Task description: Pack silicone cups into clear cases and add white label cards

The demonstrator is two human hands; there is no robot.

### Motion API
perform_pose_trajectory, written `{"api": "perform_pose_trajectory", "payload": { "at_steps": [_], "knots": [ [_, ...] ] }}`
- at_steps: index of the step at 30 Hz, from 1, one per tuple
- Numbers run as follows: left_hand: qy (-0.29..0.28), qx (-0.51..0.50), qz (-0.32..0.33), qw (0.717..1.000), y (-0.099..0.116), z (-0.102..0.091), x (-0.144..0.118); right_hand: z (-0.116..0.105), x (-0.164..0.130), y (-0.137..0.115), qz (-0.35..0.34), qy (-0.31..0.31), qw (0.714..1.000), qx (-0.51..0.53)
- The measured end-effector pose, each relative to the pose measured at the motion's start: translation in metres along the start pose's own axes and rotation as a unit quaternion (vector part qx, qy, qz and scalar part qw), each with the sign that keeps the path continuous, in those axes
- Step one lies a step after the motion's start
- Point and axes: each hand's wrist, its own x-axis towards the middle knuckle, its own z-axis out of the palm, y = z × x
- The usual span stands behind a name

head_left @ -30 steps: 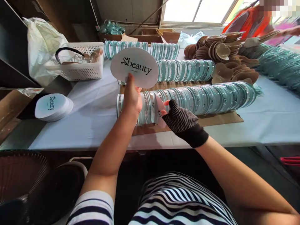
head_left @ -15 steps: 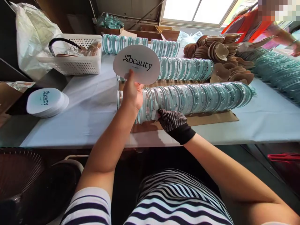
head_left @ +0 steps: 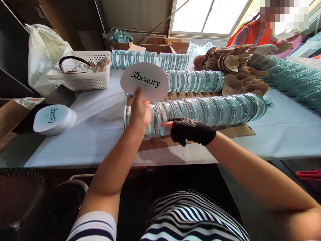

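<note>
My bare left hand (head_left: 141, 108) grips a white oval card (head_left: 152, 75) printed "Sbeauty", thumb over its face; whether more cards sit behind it I cannot tell. The card is held up above the left end of the front row of clear, green-edged rounds (head_left: 213, 108), which stand on edge like mirrors or glass plates. At the near side of that row is my right hand (head_left: 184, 129), in a black dotted glove with bare fingertips. Its index finger stretches left, close to the rounds, and nothing shows in its grasp. Dark lettering shows inside several rounds.
A stack of similar white cards (head_left: 54, 118) lies at left, before a white basket (head_left: 85, 82). Further rows of rounds (head_left: 195, 81) stand behind. Brown-backed mirror-like pieces (head_left: 232, 62) and piled green-edged pieces (head_left: 288, 78) lie right, near a person in an orange vest (head_left: 250, 35).
My right hand has drawn back slightly from the rounds, turned, and stretched out its index finger. The left hand still holds the card. The camera view has shifted a little.
</note>
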Motion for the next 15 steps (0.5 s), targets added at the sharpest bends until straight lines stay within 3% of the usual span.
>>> {"api": "perform_pose_trajectory", "payload": {
  "at_steps": [2, 4, 6, 8, 10, 13, 15],
  "knots": [
    [0.001, 0.012, 0.028, 1.0, -0.003, 0.002, -0.005, -0.02, -0.005, -0.014, -0.099, 0.113, 0.977, -0.152],
    [-0.006, 0.023, 0.048, 0.999, -0.004, 0.007, -0.013, -0.03, -0.003, -0.03, -0.242, 0.247, 0.924, -0.165],
    [-0.022, 0.026, 0.055, 0.998, 0.0, 0.011, -0.021, -0.028, 0.004, -0.044, -0.332, 0.277, 0.892, -0.132],
    [-0.043, 0.035, 0.055, 0.997, 0.01, 0.009, -0.028, -0.017, 0.008, -0.053, -0.364, 0.266, 0.878, -0.161],
    [-0.056, 0.068, 0.067, 0.994, 0.027, -0.003, -0.031, -0.004, 0.005, -0.057, -0.387, 0.312, 0.838, -0.224],
    [-0.038, 0.188, 0.122, 0.974, 0.052, -0.041, -0.027, 0.012, -0.018, -0.055, -0.395, 0.384, 0.783, -0.288],
    [-0.039, 0.29, 0.131, 0.947, 0.06, -0.068, -0.024, 0.02, -0.038, -0.05, -0.373, 0.377, 0.777, -0.34]
  ]
}}
